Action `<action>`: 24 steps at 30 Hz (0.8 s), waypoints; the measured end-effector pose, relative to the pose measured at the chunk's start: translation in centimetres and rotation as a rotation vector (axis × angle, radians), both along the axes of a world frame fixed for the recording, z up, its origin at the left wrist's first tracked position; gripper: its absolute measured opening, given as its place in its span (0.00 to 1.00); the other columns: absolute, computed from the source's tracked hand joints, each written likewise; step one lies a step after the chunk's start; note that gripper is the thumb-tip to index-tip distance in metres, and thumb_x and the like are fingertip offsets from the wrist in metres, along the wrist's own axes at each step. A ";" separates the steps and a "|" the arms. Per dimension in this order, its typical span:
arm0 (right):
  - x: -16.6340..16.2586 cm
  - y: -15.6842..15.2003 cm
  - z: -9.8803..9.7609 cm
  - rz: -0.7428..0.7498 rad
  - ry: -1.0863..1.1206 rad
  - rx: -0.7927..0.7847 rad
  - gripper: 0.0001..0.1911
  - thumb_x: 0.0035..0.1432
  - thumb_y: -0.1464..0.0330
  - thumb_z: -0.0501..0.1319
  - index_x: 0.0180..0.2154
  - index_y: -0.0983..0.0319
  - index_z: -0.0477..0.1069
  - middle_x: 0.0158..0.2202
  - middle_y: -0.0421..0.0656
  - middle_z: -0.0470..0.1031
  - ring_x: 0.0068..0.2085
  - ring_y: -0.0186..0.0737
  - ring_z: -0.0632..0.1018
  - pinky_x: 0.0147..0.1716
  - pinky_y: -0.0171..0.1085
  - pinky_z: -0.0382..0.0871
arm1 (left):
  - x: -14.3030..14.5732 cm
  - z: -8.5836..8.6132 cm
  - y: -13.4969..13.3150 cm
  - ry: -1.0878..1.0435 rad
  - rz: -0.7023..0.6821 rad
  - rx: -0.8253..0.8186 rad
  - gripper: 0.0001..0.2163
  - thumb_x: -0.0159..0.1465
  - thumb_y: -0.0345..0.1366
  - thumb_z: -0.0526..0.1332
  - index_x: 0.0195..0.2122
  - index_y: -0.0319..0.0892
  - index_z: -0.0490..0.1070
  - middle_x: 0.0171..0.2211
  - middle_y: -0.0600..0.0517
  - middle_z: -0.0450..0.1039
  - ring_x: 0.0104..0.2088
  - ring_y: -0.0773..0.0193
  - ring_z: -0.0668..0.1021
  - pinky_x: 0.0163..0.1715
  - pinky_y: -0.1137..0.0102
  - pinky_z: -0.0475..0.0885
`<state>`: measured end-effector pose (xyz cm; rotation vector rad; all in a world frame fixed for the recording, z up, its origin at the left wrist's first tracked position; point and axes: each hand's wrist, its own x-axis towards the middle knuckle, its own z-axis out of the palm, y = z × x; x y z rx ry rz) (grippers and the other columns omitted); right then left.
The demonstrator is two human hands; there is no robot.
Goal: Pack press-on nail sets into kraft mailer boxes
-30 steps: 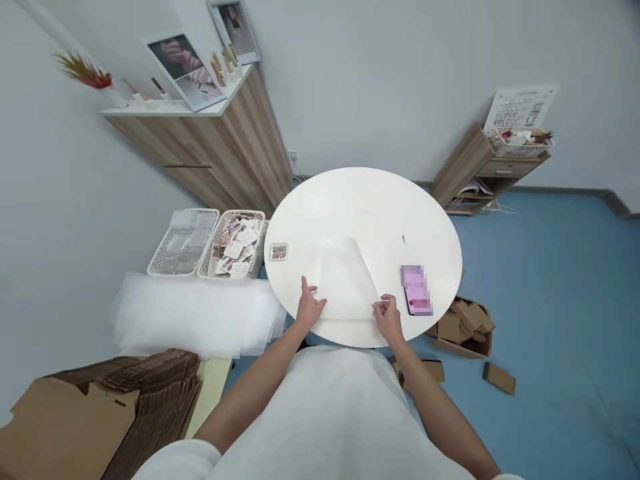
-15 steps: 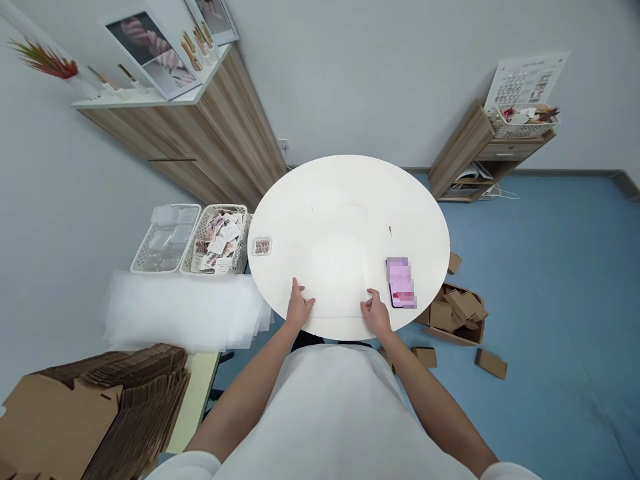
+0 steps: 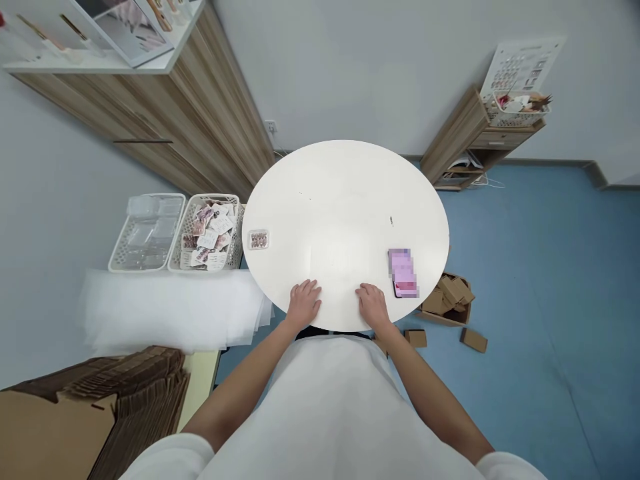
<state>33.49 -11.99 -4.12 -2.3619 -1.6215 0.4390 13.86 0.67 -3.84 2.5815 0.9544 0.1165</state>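
Note:
A thin white sheet (image 3: 336,270) lies flat on the round white table (image 3: 345,180), hard to tell from the tabletop. My left hand (image 3: 303,303) rests palm down on its near left part, fingers stretched out. My right hand (image 3: 373,303) lies flat on its near right part, fingers also spread. A phone (image 3: 403,272) sits just right of my right hand. A small pack of press-on nails (image 3: 259,239) lies at the table's left edge.
Two white baskets (image 3: 176,233) stand left of the table, one with clear trays, one with nail packs. White foam sheets (image 3: 170,310) lie in front of them. Flat cardboard blanks (image 3: 95,400) are stacked near left. Small cardboard boxes (image 3: 447,300) litter the blue floor at right.
The raised fold of the sheet has been laid flat. Both hands moved from pinching its near edge to lying flat on it. The camera tilted down.

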 end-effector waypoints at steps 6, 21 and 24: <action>-1.0 0.5 0.2 -0.025 -0.092 -0.075 0.17 0.52 0.79 0.48 0.39 0.59 0.68 0.48 0.46 0.67 0.49 0.42 0.64 0.47 0.41 0.54 | -0.4 0.0 0.6 0.091 -0.056 0.052 0.16 0.58 0.35 0.53 0.48 0.48 0.64 0.56 0.47 0.59 0.57 0.51 0.57 0.53 0.48 0.47; -1.4 0.8 0.2 -0.100 -0.040 -0.072 0.17 0.51 0.80 0.48 0.37 0.58 0.69 0.45 0.45 0.68 0.47 0.43 0.66 0.48 0.45 0.53 | -0.8 -0.2 1.2 -0.038 -0.033 -0.165 0.17 0.56 0.35 0.56 0.48 0.49 0.64 0.57 0.46 0.56 0.57 0.48 0.56 0.53 0.50 0.47; -1.5 0.8 0.2 -0.119 -0.045 -0.054 0.17 0.52 0.79 0.47 0.37 0.59 0.69 0.46 0.46 0.68 0.47 0.43 0.66 0.48 0.45 0.53 | -0.9 -0.2 1.0 -0.061 -0.028 -0.167 0.18 0.56 0.36 0.56 0.49 0.48 0.64 0.58 0.45 0.53 0.58 0.48 0.56 0.53 0.50 0.48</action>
